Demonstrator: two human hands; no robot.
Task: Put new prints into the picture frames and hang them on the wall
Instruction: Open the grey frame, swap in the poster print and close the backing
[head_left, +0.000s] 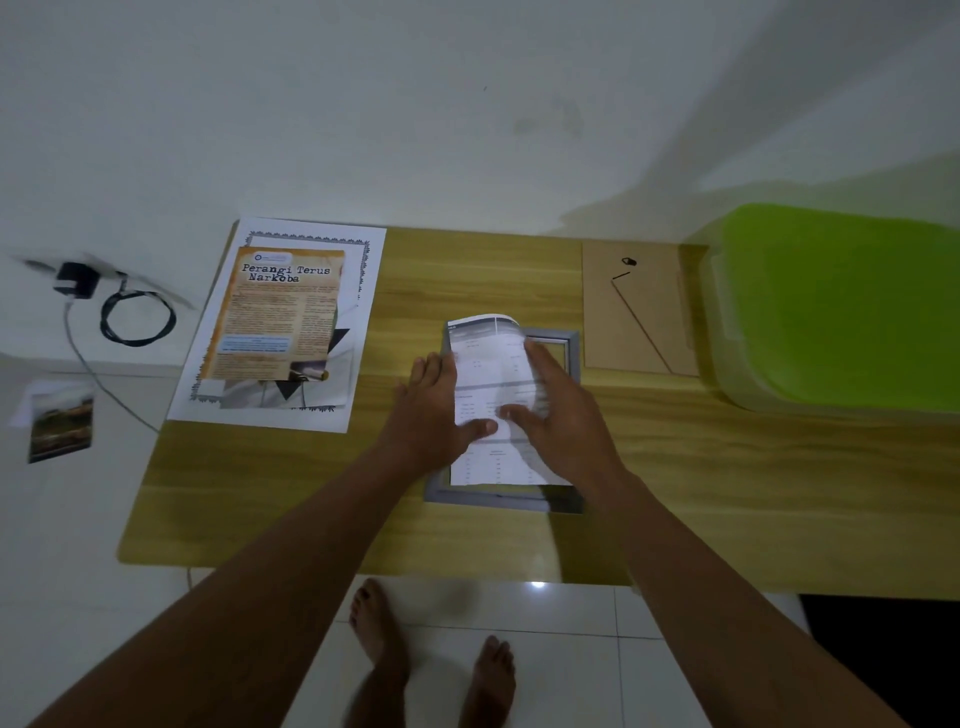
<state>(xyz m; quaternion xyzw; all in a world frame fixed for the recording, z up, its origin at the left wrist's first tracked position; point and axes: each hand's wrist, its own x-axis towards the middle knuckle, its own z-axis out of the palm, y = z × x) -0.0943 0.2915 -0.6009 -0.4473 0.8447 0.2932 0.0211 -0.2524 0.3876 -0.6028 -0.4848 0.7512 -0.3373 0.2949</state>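
1. Pressed down under both hands: a white print (485, 364) with faint tables of text, lying in the opening of a grey picture frame (511, 503) near the middle of the wooden surface (291, 499). Far end of the sheet curled upward over the frame's far rail; near end flat, just inside the near rail.
2. Left hand (439, 415) laid along the sheet's left edge, fingers straight and together, thumb stretched across onto the paper. Nothing gripped, only pressed.
3. Right hand (558, 415) spread flat over the sheet's right half, fingers straight and pointing away, thumb reaching in toward the left thumb. Hard to tell whether the two thumb tips touch.
4. Beyond the frame to the right, apart from it: a brown backing board (636, 332) lying flat, with its stand leg and a small black hanger facing up.
5. Just right of the board: a translucent box with a bright green lid (841, 306), filling the surface's right end.
6. At the far left corner: an orange poster (280, 317) headed "Perangi Terus Narkoba", on top of other sheets and a larger white bordered sheet (363, 291).
7. Off the surface to the left: a black plug adapter (78, 280) with a coiled cable, blurred, and nearer, a small landscape photo (61, 421).
8. Below the near edge: two bare feet (376, 629) on white floor tiles.
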